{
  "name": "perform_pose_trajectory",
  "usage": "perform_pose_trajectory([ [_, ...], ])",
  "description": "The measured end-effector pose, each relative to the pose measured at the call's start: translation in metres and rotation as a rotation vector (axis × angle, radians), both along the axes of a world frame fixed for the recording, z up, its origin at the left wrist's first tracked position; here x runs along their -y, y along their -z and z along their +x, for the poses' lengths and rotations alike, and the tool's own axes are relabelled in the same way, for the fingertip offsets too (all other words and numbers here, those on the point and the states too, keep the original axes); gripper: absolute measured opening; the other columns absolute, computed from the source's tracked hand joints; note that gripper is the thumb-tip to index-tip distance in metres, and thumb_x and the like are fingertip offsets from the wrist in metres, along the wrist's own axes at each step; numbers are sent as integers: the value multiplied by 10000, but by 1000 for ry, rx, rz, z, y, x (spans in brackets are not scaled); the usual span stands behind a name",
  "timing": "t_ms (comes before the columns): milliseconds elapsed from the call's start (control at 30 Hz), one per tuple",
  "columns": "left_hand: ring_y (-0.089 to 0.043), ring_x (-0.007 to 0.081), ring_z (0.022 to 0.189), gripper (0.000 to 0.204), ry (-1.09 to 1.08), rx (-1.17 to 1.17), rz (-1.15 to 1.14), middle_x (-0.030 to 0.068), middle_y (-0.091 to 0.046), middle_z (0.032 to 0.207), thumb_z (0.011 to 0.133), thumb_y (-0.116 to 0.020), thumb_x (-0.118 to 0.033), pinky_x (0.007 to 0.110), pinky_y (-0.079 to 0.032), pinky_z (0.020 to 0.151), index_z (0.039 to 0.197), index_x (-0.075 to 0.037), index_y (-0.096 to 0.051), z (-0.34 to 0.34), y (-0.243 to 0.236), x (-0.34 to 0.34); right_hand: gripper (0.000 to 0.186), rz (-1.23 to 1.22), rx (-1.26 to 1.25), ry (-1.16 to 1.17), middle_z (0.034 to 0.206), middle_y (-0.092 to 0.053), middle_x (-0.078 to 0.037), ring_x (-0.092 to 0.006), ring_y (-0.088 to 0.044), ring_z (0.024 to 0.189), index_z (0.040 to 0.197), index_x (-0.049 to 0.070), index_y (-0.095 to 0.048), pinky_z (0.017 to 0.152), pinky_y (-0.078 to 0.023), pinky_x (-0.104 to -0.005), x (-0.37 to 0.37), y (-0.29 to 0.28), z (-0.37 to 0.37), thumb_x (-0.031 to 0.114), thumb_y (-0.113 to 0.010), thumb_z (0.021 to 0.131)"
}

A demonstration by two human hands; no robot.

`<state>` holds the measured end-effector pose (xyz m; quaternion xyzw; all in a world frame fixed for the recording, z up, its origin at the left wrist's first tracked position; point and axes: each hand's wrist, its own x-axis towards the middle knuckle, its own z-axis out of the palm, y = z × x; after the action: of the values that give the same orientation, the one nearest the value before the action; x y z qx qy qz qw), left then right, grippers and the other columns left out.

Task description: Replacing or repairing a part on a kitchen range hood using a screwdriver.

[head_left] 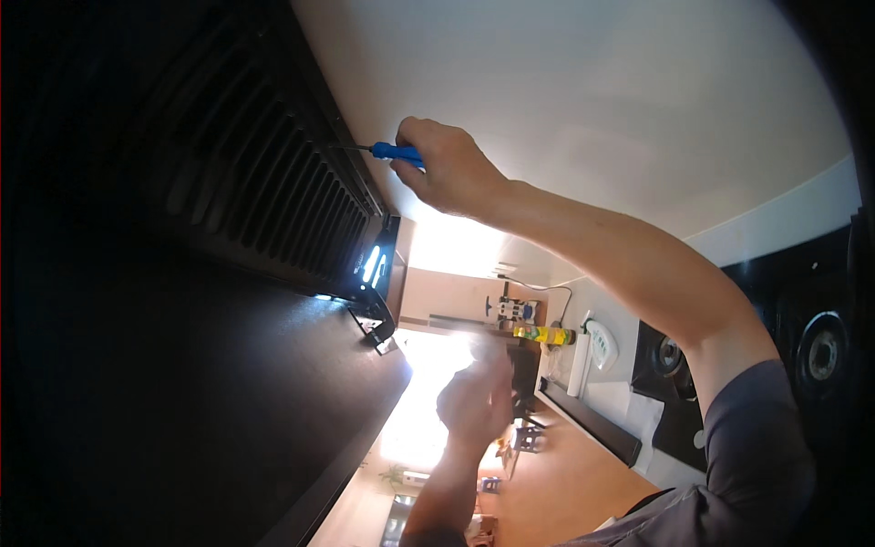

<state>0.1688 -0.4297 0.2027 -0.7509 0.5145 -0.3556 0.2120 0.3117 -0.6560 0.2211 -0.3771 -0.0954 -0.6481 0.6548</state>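
Observation:
My right hand (pixel 447 164) is closed round a blue-handled screwdriver (pixel 396 153). Its thin shaft reaches toward the edge of a dark slatted grille (pixel 292 182), which belongs to a large black range hood (pixel 200 383) filling the picture's left side. Whether the tip touches the edge is too dark to tell. Lower down, my left hand (pixel 476 397) is raised near the hood's lit end, in front of a bright glare. Motion and glare smear its fingers, so what it holds, if anything, does not show.
A smooth pale panel (pixel 592 100) spans the top. At the right is a black gas hob (pixel 820 356) with burners. A yellow bottle (pixel 545 335), a white handled item (pixel 602 345) and a cable (pixel 556 288) are by the counter. A small black bracket (pixel 381 333) juts from the hood.

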Motion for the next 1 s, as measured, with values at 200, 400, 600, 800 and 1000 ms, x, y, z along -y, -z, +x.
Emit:
perform_pose_trajectory([
  [200, -497, 253, 934, 290, 642, 543, -65, 119, -517, 1042, 845, -575, -269, 367, -413, 790, 1048, -103, -451, -73, -50, -42, 147, -150, -77, 710, 742, -597, -104, -228, -650, 657, 881, 28, -581, 499, -517, -340, 8, 7, 31, 155, -638, 835],
  [400, -481, 347, 1189, 604, 654, -649, -255, 270, -430, 1347, 876, -501, -257, 425, -354, 1031, 1359, 48, -305, -48, -107, -35, 154, -275, -199, 801, 739, -604, -110, -175, -616, 557, 908, 1, -581, 405, -469, -286, 11, 16, 36, 132, -623, 839],
  [600, -495, 341, 1159, 559, 510, -403, -407, 263, -461, 1296, 880, -492, -255, 413, -367, 1013, 1326, 44, -335, -52, -107, -43, 197, -49, -17, -885, 754, -577, -81, -94, -504, 470, 994, -24, -549, 357, -394, -214, 11, 0, -1, 138, -601, 896],
  [800, -511, 333, 1123, 507, 398, -128, -544, 254, -498, 1236, 885, -481, -251, 399, -383, 991, 1285, 39, -371, -48, -108, -44, 201, 71, -62, -639, 790, -583, -94, -107, -524, 505, 903, -10, -589, 431, -440, -235, 4, -10, 13, 151, -684, 832],
  [1000, -520, 318, 1064, 449, 457, 170, -565, 233, -515, 1168, 884, -478, -252, 391, -397, 952, 1228, 24, -393, -46, -87, -52, 122, 2, 3, 343, 791, -631, -154, -216, -632, 604, 901, 25, -639, 561, -513, -327, 2, -6, 35, 119, -652, 824],
])
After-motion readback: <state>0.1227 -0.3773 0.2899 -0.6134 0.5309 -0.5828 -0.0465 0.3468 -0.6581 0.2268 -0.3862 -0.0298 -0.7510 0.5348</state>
